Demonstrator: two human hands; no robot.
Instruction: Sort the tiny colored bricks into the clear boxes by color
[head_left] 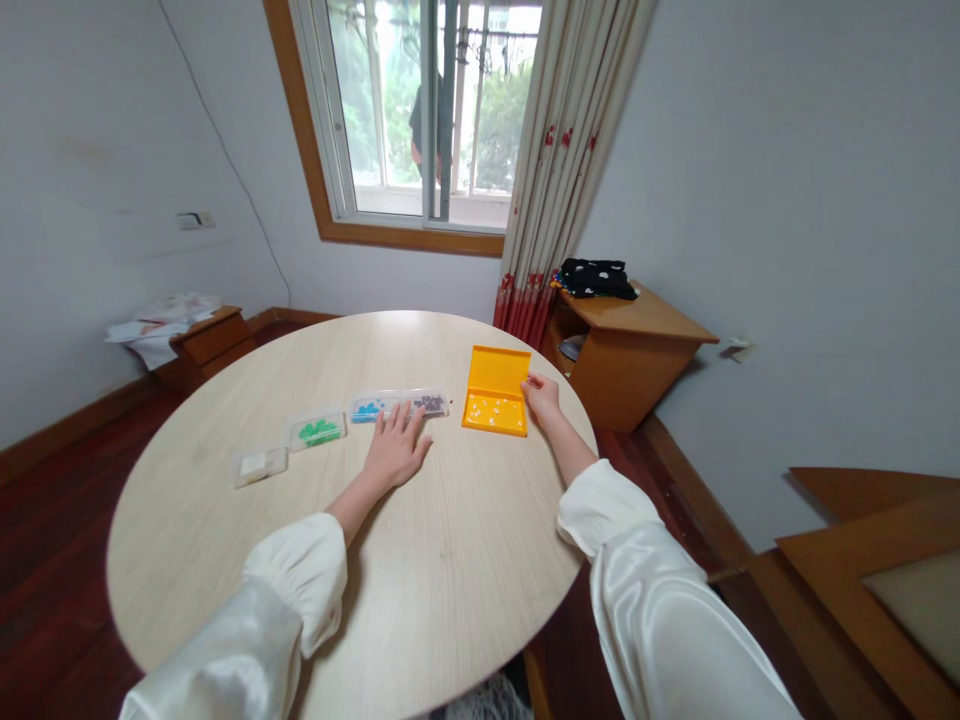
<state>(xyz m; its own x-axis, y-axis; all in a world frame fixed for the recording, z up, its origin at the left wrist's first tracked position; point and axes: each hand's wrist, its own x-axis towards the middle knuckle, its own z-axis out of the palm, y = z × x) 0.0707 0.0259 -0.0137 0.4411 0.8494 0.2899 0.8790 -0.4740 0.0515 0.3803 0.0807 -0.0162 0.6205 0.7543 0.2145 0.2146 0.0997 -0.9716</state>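
My left hand (395,447) lies flat with its fingers spread, the fingertips at the near edge of a clear open box holding blue pieces (369,410) and dark pieces (431,403). At the right, my right hand (541,394) has its fingers closed at the right edge of a yellow case (499,371). The case stands open, its lid raised at the back, and small white pieces (493,411) are scattered in its lower half. Left of my left hand is a clear box with green pieces (319,431), and farther left a clear box with whitish contents (260,465).
Everything rests on a round wooden table (442,560). A tiny dark piece (451,402) lies between the dark pieces and the yellow case. Beyond the right edge stands a wooden cabinet (637,350) with black cloth (598,279). Past the window, a person (417,125) is partly visible.
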